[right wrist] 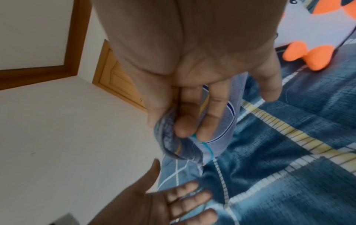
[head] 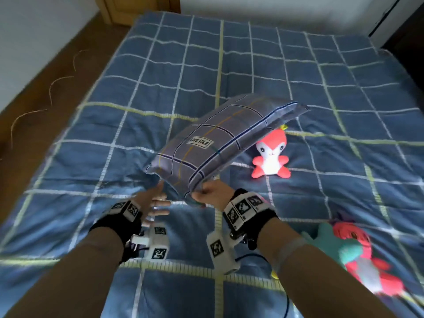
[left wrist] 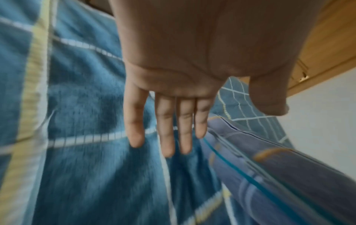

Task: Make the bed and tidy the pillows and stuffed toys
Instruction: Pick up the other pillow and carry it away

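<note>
A grey-blue checked pillow (head: 220, 141) with a white label hangs in the air above the blue checked quilt (head: 160, 76). My right hand (head: 207, 191) pinches its near corner (right wrist: 185, 144) between thumb and fingers. My left hand (head: 156, 200) is spread flat just below the pillow's left end, holding nothing; its fingers (left wrist: 167, 129) are straight beside the pillow (left wrist: 279, 167). A red-and-white stuffed toy (head: 271, 154) sits upright on the quilt, partly under the pillow's far end. A second toy (head: 360, 255), red with teal, lies at the lower right, blurred.
The quilt covers the whole bed. A wooden floor (head: 46, 72) with a thin cord runs along the left side. A wooden door frame (head: 121, 8) stands at the far left corner, and a dark piece of furniture (head: 406, 31) at the far right.
</note>
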Motion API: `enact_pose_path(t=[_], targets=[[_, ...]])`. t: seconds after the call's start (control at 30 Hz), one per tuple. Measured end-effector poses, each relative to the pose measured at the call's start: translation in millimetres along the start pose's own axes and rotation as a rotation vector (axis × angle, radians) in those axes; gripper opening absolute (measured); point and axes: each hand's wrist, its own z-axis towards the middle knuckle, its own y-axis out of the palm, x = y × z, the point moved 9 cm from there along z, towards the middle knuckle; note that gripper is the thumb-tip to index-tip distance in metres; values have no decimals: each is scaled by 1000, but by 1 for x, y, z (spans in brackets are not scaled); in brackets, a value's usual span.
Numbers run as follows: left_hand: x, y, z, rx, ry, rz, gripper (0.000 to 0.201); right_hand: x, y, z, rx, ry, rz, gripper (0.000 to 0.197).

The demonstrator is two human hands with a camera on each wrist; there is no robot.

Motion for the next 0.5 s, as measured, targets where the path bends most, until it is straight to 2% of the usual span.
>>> enact_pose_path(t=[0.13,0.2,0.27,0.33,0.4,0.5], targets=[[3,45,-30,-104,139,-121,49,-21,17,-32,-82,-86,43,22],[6,56,-45,-145,216,-166,40,-23,29,-47,-149,-93,38,28],[1,54,-52,-117,215,-202,30,-19,39,-57,-168,-102,59,32],[-3,46,-55,-14,265,-152,22,-12,45,-65,-140,-65,76,29],[0,41,-60,36,322,-78,29,1,49,-67,-84,0,127,28],[6,28,-73,39,365,-18,29,14,50,-73,77,176,286,50]])
